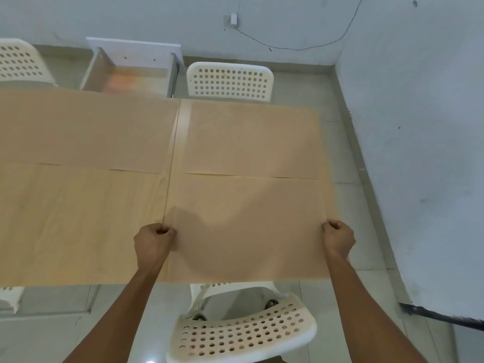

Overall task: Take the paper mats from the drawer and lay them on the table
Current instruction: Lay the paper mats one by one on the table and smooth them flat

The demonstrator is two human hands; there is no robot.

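A brown paper mat lies over the near right quarter of the light wooden table. My left hand pinches its left edge and my right hand pinches its right edge, both fists closed on the paper. The sheet bulges slightly in the middle. Two more paper mats lie flat on the far half of the table: one at the far left and one at the far right. Beyond the table's far edge stands the open white drawer.
A white perforated chair stands right under my arms at the near edge. Another chair sits across the table, and a third at the far left. A grey wall runs close along the right side.
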